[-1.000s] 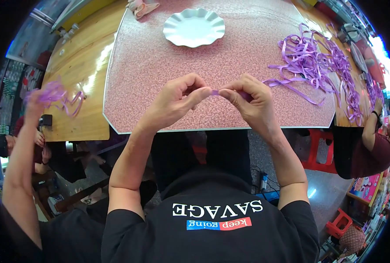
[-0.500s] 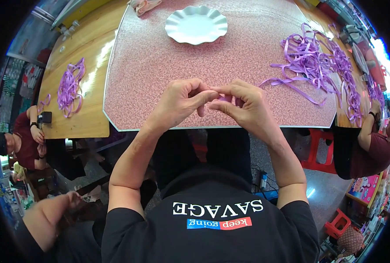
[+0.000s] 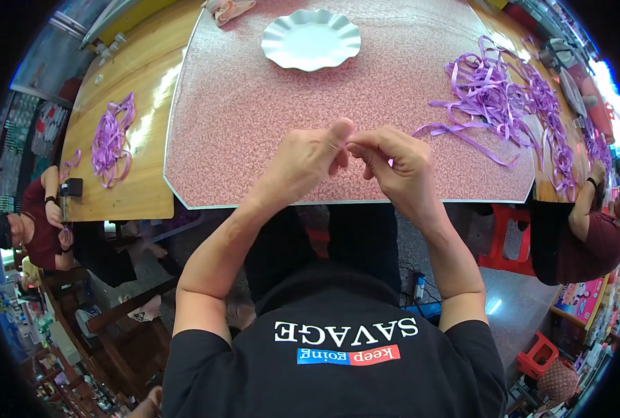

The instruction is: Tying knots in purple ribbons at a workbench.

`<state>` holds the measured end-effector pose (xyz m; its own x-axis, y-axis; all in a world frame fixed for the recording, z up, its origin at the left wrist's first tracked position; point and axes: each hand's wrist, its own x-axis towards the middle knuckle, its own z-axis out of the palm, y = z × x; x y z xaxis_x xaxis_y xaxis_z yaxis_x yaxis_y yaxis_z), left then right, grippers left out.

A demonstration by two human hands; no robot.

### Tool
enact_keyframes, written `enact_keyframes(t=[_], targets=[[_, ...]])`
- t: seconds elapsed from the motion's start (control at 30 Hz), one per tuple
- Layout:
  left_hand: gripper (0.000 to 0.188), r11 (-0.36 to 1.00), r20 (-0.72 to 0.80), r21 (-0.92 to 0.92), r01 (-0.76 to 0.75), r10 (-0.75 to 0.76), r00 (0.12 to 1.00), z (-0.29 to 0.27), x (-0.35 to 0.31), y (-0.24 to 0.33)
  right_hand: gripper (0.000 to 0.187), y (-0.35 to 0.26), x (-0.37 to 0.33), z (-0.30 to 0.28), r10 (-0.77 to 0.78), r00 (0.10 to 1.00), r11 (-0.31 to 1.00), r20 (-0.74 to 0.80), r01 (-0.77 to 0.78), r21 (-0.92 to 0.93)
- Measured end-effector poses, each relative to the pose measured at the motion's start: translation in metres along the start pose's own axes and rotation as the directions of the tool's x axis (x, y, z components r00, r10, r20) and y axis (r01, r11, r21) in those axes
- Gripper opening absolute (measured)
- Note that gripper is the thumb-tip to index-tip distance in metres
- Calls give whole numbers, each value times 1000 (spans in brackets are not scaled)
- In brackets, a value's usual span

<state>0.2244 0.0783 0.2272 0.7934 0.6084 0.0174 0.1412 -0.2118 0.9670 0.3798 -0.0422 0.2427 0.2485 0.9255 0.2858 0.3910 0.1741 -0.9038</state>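
Over the near part of the pink table mat (image 3: 254,97), my two hands meet with their fingertips close together. My left hand (image 3: 308,159) is closed, its thumb raised and pressed against the bent fingers. Thumb and forefinger of my right hand (image 3: 397,160) are pinched together. Between them they hold a small piece of purple ribbon (image 3: 391,163); most of it is hidden by the fingers. A large heap of purple ribbon (image 3: 487,94) lies to the right, with loose strands trailing toward my right hand.
A white scalloped dish (image 3: 311,40) stands at the far side, near a crumpled cloth (image 3: 227,10). More purple ribbon (image 3: 112,139) lies on the wooden table (image 3: 146,90) at left. One person (image 3: 41,223) sits at left, another (image 3: 592,237) at right. Red stools (image 3: 508,244) stand beside the table.
My left thumb has lifted and my right fingers have closed into a tighter pinch. At lower left, a nearby person's arm has moved mostly out of view.
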Motion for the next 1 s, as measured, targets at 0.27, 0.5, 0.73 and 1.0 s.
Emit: enact_keyframes(t=[0.27,0.5,0.73,1.0], targets=[[35,940,-71,237,-244,267,961,22,1,1,14,16,-4,5,-212,972,971,-98,198,-130],[24,939,-69,224,-262,284,956,21,1,-10,12,11,-2,1,-17,998,1000,-63,16,-8],[16,987,76,-61,-146,150,986,8,-5,-8,15,13,-1,-16,311,946,942,92,-320,99],[13,1000,193,22,-9,4,981,-10,-10,-8,20,3,5,-40,373,912,875,173,-407,261]])
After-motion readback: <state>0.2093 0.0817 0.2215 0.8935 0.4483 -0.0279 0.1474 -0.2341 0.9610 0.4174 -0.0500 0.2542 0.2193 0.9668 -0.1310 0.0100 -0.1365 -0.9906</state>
